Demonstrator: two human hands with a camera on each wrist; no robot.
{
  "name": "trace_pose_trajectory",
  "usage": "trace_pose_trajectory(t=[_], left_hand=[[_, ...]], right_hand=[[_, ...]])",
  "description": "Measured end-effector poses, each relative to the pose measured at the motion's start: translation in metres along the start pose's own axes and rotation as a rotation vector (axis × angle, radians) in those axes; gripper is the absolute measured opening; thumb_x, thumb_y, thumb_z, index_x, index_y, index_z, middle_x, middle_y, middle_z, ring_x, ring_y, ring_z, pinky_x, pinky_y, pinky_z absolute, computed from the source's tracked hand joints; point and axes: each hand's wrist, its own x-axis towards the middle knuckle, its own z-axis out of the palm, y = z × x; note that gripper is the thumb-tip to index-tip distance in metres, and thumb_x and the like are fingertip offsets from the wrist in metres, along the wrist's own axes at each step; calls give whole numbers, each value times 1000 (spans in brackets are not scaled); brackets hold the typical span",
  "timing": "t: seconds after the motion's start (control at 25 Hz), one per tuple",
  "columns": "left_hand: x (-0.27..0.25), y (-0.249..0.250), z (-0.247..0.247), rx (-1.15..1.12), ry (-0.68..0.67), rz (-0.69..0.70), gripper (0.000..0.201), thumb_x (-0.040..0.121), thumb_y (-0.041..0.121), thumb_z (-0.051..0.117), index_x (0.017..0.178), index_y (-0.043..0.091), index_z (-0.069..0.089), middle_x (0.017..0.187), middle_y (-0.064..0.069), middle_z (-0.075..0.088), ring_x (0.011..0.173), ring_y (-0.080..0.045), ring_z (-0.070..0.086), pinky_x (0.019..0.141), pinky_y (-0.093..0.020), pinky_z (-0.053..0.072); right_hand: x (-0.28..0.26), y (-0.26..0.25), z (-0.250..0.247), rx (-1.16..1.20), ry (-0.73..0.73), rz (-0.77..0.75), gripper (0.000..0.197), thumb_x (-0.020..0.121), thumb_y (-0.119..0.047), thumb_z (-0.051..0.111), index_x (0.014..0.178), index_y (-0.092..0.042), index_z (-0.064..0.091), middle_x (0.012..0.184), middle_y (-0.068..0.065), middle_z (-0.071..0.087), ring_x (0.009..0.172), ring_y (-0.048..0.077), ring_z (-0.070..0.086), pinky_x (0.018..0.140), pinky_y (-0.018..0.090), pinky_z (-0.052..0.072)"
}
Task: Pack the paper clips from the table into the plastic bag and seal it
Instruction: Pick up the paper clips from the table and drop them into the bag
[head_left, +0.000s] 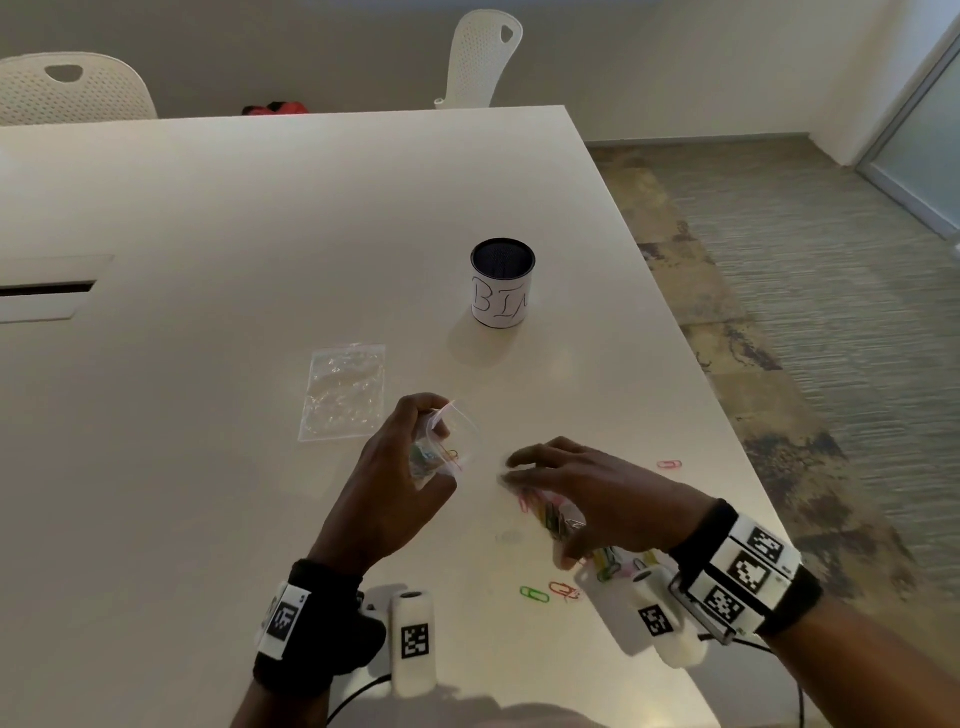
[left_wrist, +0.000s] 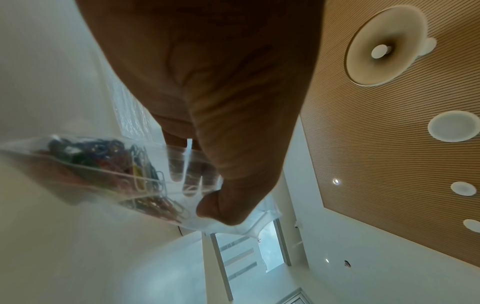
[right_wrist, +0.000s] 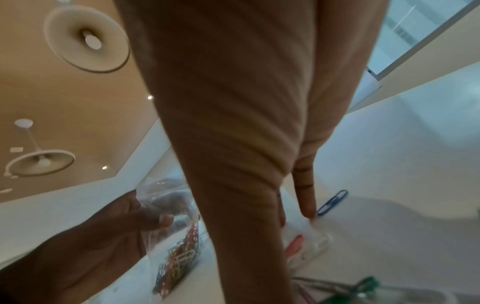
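Left hand (head_left: 400, 478) pinches bag (head_left: 441, 452).

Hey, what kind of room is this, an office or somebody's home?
Most likely an office meeting room: a large white table with a cable slot, perforated white chairs around it, and a frosted glass door.

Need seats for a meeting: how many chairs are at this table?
2: one white chair behind the table's far left corner, another white chair behind its far edge, further right. More may sit outside the frame.
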Motion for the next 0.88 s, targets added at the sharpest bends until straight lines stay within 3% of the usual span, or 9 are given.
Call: trace_pose_trajectory(t=[0.2,0.44,0.68,0.88], left_hand=[[-1,-1,1,16,5,3,61,81,7,75,130,30,46,110,11,61,99,-12,68,81,-14,56],[-2,-2,0,10,30,0,60,81,6,75,129,29,47,107,11,60,98,-11,67,76,-5,49],[-1,-3,1,-7,22,-5,62,81,6,75,131,29,47,109,10,61,99,-11,66,78,-8,52],[-1,-2,0,-17,27,-6,61,80,5,75,130,28,48,109,10,62,100,-12,66,78,-8,51]], right_hand=[[-6,7,0,-27,49,-71,70,86,-30,80,148,-36,49,153,-13,43,136,8,39,107,30,50],[-13,9,13,-28,142,-109,28,97,-28,67,125,-32,68,136,-9,58,117,7,57,90,26,59],[-5,0,12,-57,184,-93,12,98,-21,65,107,-23,73,109,-4,65,92,8,61,78,28,58],[13,-4,9,-25,201,-11,13,100,-12,63,104,-17,74,103,-1,67,82,12,67,73,28,59]])
